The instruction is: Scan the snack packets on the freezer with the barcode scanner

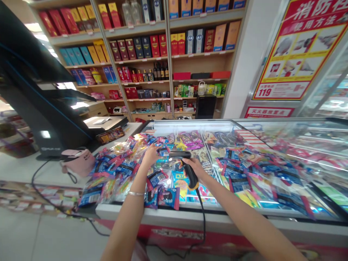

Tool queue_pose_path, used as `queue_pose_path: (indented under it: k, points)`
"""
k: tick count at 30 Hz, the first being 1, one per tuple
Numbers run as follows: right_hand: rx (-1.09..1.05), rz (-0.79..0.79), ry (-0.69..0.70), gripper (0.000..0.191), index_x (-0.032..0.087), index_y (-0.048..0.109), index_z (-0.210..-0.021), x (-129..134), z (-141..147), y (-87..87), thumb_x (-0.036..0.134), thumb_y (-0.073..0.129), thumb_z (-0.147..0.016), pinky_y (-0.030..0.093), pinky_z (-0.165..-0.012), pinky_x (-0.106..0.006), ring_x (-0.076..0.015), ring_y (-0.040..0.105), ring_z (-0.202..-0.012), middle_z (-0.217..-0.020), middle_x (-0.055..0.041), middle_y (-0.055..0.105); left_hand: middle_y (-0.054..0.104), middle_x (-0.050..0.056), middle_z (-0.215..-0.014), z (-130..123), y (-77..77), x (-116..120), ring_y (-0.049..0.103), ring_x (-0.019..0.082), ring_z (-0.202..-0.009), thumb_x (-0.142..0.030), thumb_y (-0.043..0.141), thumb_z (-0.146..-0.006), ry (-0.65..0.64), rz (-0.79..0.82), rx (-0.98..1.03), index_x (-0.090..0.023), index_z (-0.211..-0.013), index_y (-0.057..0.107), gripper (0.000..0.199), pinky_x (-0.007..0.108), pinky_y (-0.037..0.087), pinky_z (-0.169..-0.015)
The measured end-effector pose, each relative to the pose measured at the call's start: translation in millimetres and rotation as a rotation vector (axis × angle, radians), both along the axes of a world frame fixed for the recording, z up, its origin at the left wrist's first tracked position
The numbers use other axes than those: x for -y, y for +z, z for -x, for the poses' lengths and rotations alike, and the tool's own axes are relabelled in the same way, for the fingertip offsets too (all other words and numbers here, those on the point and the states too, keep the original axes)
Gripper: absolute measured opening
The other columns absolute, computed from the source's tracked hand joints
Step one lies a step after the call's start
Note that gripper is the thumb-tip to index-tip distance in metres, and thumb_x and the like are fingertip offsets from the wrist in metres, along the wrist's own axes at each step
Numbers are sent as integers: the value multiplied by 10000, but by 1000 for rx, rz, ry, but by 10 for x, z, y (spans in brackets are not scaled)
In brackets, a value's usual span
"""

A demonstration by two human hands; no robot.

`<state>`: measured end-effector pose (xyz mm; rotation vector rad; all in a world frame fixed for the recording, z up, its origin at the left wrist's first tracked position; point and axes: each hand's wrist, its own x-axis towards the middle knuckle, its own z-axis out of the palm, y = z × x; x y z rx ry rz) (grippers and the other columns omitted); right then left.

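My right hand (197, 168) is wrapped round the handle of a black and yellow barcode scanner (190, 177), whose head points left. A black cable runs down from its grip over the freezer's front edge. Just left of the scanner head, my left hand (150, 155) pinches a small blue snack packet (163, 151) at its edge. Many similar packets (123, 168) in blue and pink lie heaped around that hand on the glass top. A second heap of snack packets (239, 172) lies to the right of the scanner.
The chest freezer's white front rim (125, 212) runs below my forearms. At left stand a dark point-of-sale terminal (49, 119) and a pink cup-shaped container (78, 163) on a white counter. Behind are shelves (146, 61) of boxed goods; a red poster (299, 50) hangs at right.
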<state>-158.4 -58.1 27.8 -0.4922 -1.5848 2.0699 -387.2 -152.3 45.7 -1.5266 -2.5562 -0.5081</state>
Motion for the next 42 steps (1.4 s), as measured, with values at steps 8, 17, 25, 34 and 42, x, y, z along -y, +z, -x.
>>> queue_pose_path:
  k: [8, 17, 25, 34, 42]
  points:
    - [-2, -3, 13, 373, 122, 655, -683, 3, -11, 23, 494, 673, -685, 423, -367, -221, -110, 543, -383, -621, -61, 666, 603, 92, -1045, 40, 7, 11, 599, 238, -1025, -238, 724, -710, -23, 5, -9, -168, -1193, 647, 494, 301, 470, -909]
    - [-6, 6, 13, 355, 126, 643, -713, 10, -14, 37, 477, 680, -672, 434, -381, -235, -113, 544, -394, -630, -53, 659, 606, 81, -1022, 88, -20, 16, 611, 232, -968, -255, 747, -690, -27, -4, 0, -193, -1178, 659, 500, 303, 486, -861]
    - [3, 7, 0, 346, 127, 641, -722, 11, -5, 25, 467, 674, -671, 417, -365, -229, -112, 541, -381, -649, -64, 680, 619, 84, -1045, 107, -39, 7, 612, 238, -984, -270, 747, -680, -23, 0, 0, -194, -1168, 662, 501, 310, 481, -889]
    - [-74, 136, -167, 251, 157, 595, -688, -255, -338, 479, 396, 611, -762, 402, -340, -199, -120, 526, -370, -456, -18, 582, 621, 81, -1046, -237, 223, -104, 623, 230, -958, -442, 631, -791, -131, -88, -2, -201, -1174, 638, 453, 300, 487, -846]
    - [-149, 143, -455, 270, 145, 639, -797, -722, -1697, 580, 404, 565, -804, 391, -330, -169, -106, 518, -392, -478, -9, 576, 630, 91, -1099, -1550, 398, -661, 617, 231, -1005, -423, 594, -841, -305, -135, 55, -195, -1193, 589, 419, 299, 481, -856]
